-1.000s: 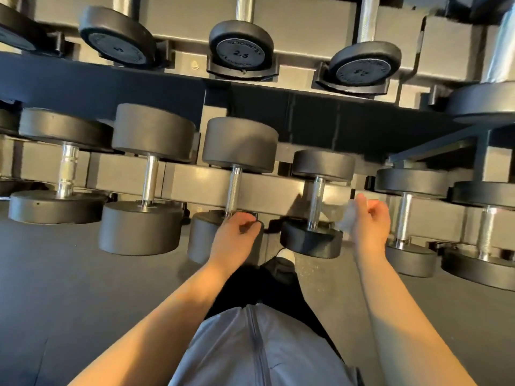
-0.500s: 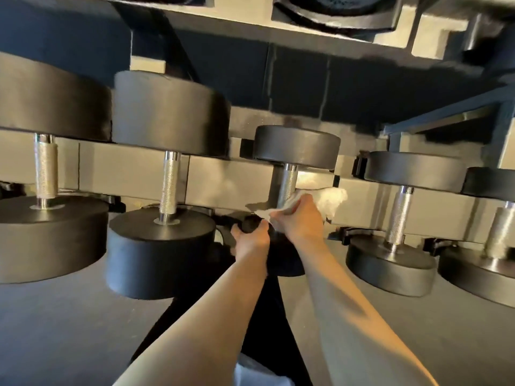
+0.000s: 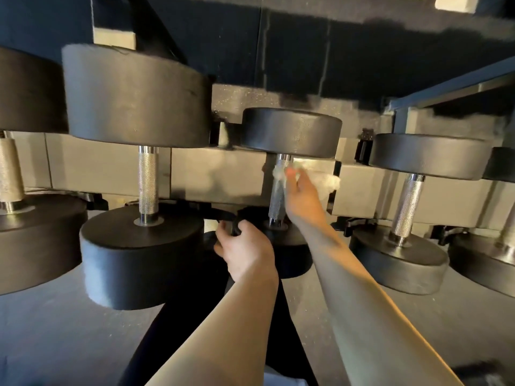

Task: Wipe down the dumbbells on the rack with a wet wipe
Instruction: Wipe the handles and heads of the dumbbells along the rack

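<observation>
Dumbbell (image 3: pixel 289 132) handle under blurred wipe (image 3: pixel 326 179) in R hand (image 3: pixel 302 196); L hand (image 3: pixel 245 250) gripping near head, fingertips hidden.

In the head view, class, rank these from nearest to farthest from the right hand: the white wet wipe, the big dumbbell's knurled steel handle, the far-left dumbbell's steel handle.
1. White wet wipe, held in the right hand.
2. Big dumbbell's knurled steel handle, to its left.
3. Far-left dumbbell's steel handle, at the left edge.

Dumbbell heads (image 3: pixel 291 132): matt black, rubber-like, slightly grainy, faint scuffs. Handles (image 3: pixel 148 185): bright metal, knurled middle, polished smooth collars at the ends. Wipe (image 3: pixel 320 178): white, soft, crumpled, thin cloth-like sheet. Rack rail (image 3: pixel 217 176), mid frame: flat grey painted metal, dull sheen. Floor (image 3: pixel 55 330), lower left: dark grey matt, speckled.
</observation>
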